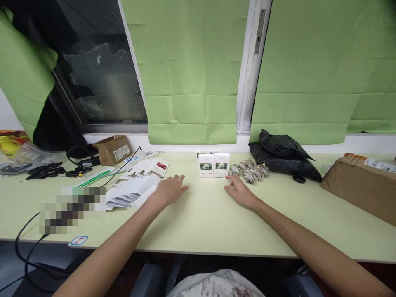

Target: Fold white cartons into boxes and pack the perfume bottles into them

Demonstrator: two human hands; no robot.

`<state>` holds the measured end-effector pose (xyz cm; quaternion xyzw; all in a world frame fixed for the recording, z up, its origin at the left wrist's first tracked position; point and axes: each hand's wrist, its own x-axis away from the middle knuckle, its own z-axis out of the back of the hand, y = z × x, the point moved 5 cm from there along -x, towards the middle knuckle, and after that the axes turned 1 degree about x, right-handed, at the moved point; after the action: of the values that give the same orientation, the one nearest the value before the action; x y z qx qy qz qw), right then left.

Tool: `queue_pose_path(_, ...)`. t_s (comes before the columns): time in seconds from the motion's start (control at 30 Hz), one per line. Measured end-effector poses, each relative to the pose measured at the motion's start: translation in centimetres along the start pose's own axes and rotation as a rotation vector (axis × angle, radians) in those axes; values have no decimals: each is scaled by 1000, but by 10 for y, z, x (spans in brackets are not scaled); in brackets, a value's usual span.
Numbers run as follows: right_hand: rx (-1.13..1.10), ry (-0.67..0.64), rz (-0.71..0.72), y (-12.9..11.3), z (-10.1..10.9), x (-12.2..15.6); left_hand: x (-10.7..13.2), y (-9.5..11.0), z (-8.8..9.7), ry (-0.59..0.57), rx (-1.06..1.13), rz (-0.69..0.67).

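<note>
My left hand lies palm down on the pale green table, fingers stretched out, its wrist edge touching a fan of flat white cartons. My right hand also rests flat and open, fingertips just in front of two upright white boxes with a flower picture. A cluster of several small clear glass bottles sits right of the boxes, close to my right fingertips. Neither hand holds anything.
A black plastic bag lies behind the bottles. A brown parcel sits at far right, a small open cardboard box at back left with black cables and headphones. Green curtains cover the window.
</note>
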<state>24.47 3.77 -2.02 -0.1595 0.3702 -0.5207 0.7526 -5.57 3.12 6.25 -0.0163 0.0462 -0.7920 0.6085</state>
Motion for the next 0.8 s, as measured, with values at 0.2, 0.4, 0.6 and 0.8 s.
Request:
queue_pose_path(0.2,26,-28,-6,1,-2,0,64,-31,3,155,-234,190)
queue_pose_path(0.4,40,-38,-4,-1,-2,0,98,-4,-19,93,-148,75)
queue_pose_path(0.6,23,-30,28,-3,-3,-1,81,59,-11,75,251,-393)
queue_pose_path(0.8,-146,-37,3,-11,2,0,27,90,2,21,546,-644)
